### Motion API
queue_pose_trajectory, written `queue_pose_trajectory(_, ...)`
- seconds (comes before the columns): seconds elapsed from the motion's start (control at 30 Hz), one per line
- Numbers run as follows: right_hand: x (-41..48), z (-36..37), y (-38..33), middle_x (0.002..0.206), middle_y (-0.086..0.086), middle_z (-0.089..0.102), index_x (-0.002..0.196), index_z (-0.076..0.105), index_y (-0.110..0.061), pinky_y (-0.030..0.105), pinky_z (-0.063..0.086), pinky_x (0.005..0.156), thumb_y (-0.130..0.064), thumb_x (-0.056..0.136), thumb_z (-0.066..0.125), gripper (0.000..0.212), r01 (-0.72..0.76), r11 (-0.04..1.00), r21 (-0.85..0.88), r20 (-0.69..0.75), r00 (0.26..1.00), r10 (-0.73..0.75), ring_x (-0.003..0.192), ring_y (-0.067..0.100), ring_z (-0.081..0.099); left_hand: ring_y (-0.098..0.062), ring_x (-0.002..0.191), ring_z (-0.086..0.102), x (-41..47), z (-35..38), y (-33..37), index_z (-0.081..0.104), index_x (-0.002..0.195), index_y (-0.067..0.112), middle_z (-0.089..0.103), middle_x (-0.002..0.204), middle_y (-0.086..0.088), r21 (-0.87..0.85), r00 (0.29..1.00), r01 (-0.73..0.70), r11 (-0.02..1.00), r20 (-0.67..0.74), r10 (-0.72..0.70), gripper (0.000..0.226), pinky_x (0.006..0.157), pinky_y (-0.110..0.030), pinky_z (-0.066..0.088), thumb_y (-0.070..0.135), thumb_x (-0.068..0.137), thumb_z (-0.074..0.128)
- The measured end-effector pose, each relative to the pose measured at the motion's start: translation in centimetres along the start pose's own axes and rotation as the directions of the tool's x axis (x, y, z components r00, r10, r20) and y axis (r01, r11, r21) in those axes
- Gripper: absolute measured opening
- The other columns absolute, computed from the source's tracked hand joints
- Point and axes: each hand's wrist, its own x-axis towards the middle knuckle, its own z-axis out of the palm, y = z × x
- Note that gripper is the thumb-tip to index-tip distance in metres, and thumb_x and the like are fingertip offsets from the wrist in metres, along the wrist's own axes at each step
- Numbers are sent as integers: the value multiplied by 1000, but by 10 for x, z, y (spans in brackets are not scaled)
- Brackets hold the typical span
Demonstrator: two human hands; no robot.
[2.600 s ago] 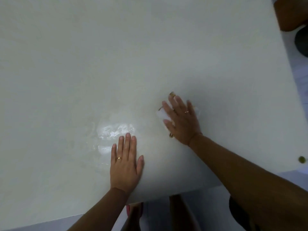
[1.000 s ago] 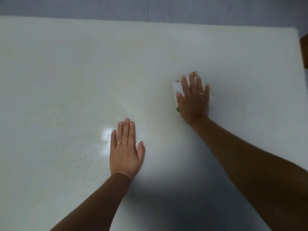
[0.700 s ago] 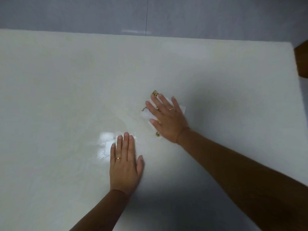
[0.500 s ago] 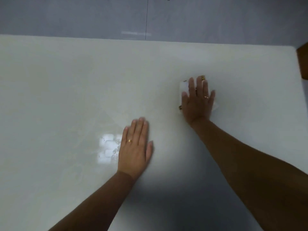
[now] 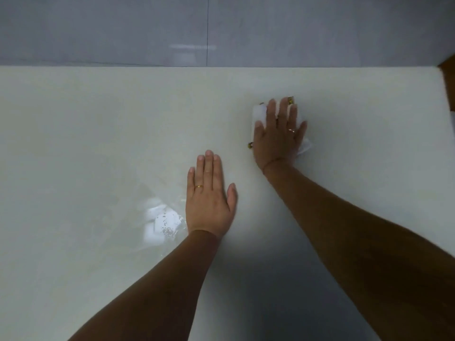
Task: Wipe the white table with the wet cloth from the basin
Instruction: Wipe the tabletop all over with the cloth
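Observation:
The white table [image 5: 98, 134] fills most of the head view. My right hand [image 5: 278, 136] lies flat, fingers spread, pressing the white cloth [image 5: 259, 114] onto the table's far right part. The cloth shows past my fingertips and beside my little finger, with small yellow-and-dark marks at its edges. My left hand [image 5: 209, 198] rests palm down on the table near the middle, fingers together, holding nothing. A wet, shiny patch [image 5: 160, 220] glints just left of that hand. No basin is in view.
A grey tiled floor [image 5: 221, 28] runs beyond the table's far edge. A brown wooden piece [image 5: 449, 84] stands past the table's right edge. My shadow darkens the table's near middle [image 5: 270, 279].
My right hand with the cloth swept left and nearer, then back out to the far right. My left hand slid a little forward and rightward. The view tilted up, showing the far edge.

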Motion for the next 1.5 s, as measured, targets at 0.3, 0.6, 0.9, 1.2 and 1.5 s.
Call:
queue_pose_trajectory(0.3, 18, -2, -14, 160, 4, 11, 151, 16, -24, 51, 5, 115, -41, 98, 27, 56, 568, 815, -109, 99, 822, -560, 147, 26, 10, -25, 148, 12, 1, -2, 0, 23, 150, 5, 21, 158, -13, -41, 1000, 11, 999, -7, -12, 65, 121, -42, 10, 37, 94, 26)
queue_pose_trajectory(0.6, 43, 2, -84, 161, 4, 0, 151, 6, -22, 53, -2, 116, -41, 98, 22, 59, 211, 977, -22, 38, 977, -210, 147, 26, 0, -26, 147, 15, 2, -6, 1, 22, 150, 7, 22, 158, -12, -40, 999, 34, 999, 41, -32, 64, 119, -44, 14, 40, 96, 13)
queue_pose_trajectory(0.9, 97, -16, 22, 160, 6, 7, 152, 12, -22, 52, 5, 115, -38, 101, 27, 55, 270, 957, -103, 26, 963, -269, 147, 26, 8, -25, 147, 16, 1, -1, -1, 25, 149, 4, 25, 157, -13, -58, 1000, 11, 998, -27, -13, 67, 119, -43, 14, 34, 90, 33)
queue_pose_trajectory(1.2, 76, -11, 6, 161, 6, 4, 152, 9, -21, 54, 0, 115, -41, 99, 26, 59, 34, 999, -38, 9, 999, -34, 147, 27, 4, -26, 147, 15, 1, -2, 1, 27, 148, 3, 25, 156, -14, -48, 999, 9, 999, -32, -10, 65, 120, -43, 14, 33, 91, 31)
queue_pose_trajectory(1.5, 85, -29, 130, 161, 4, 4, 152, 8, -22, 51, 2, 117, -37, 101, 24, 55, 3, 999, -53, 22, 1000, -2, 148, 25, 2, -26, 147, 16, 3, 2, 0, 28, 147, 1, 26, 156, -16, -9, 997, -18, 1000, -81, 17, 66, 120, -42, 12, 32, 90, 35)
